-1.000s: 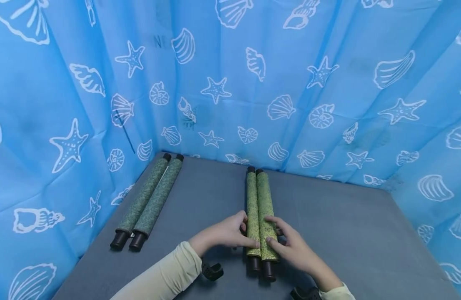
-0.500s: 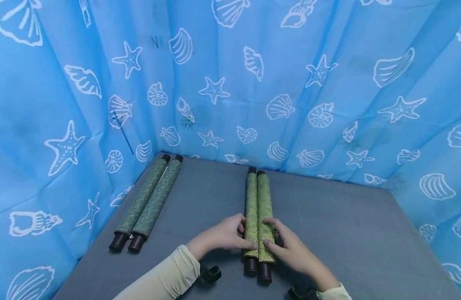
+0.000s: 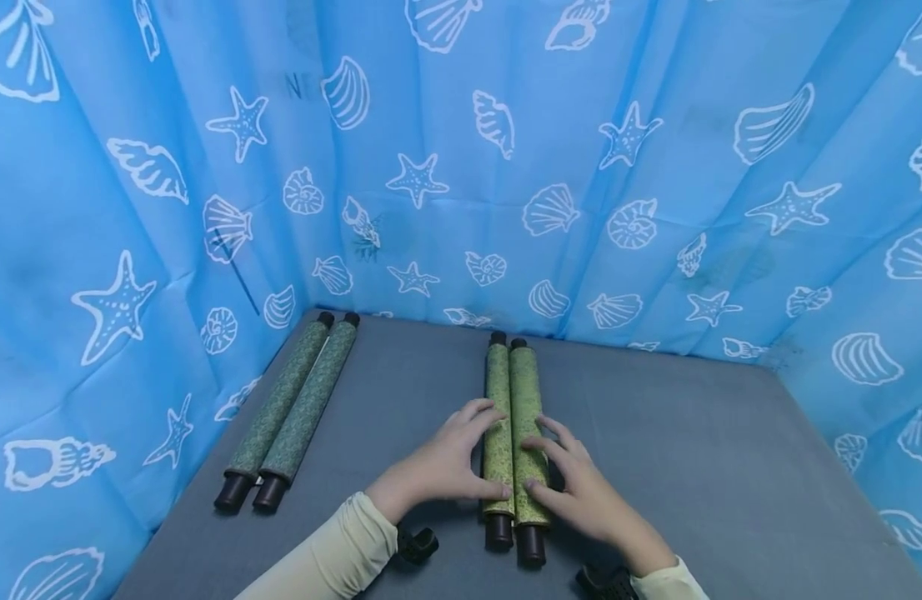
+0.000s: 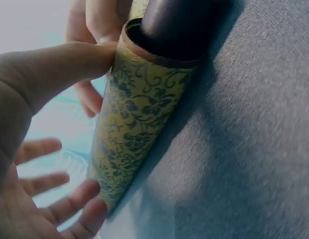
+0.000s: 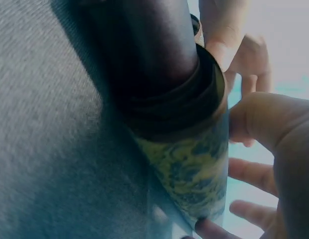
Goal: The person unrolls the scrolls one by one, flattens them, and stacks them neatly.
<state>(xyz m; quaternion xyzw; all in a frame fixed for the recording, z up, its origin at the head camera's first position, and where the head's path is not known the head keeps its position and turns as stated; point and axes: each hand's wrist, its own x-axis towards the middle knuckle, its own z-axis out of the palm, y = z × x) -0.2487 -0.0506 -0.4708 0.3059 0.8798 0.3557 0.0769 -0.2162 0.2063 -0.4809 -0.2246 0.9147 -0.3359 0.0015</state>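
Observation:
Two yellow-green patterned rolls with black cores lie side by side mid-table, the left roll (image 3: 497, 392) touching the right roll (image 3: 525, 392). My left hand (image 3: 449, 458) rests against the left roll, fingers spread, thumb on top near its near end. My right hand (image 3: 573, 483) lies against the right roll in the same way. In the left wrist view my thumb (image 4: 60, 64) presses the roll (image 4: 139, 114) just below its black core (image 4: 179, 25). In the right wrist view my right thumb (image 5: 279, 129) sits beside the roll (image 5: 194, 169) and its core (image 5: 149, 50).
A second pair of darker green rolls (image 3: 292, 408) lies along the left side of the grey table (image 3: 694, 467). Blue seashell-print curtains (image 3: 506, 125) close in the left, back and right sides. Black wrist mounts (image 3: 416, 543) show by the sleeves.
Both hands have slid a little farther along the paired rolls, and their fingers have spread out from a closer hold. The rolls stay side by side in place.

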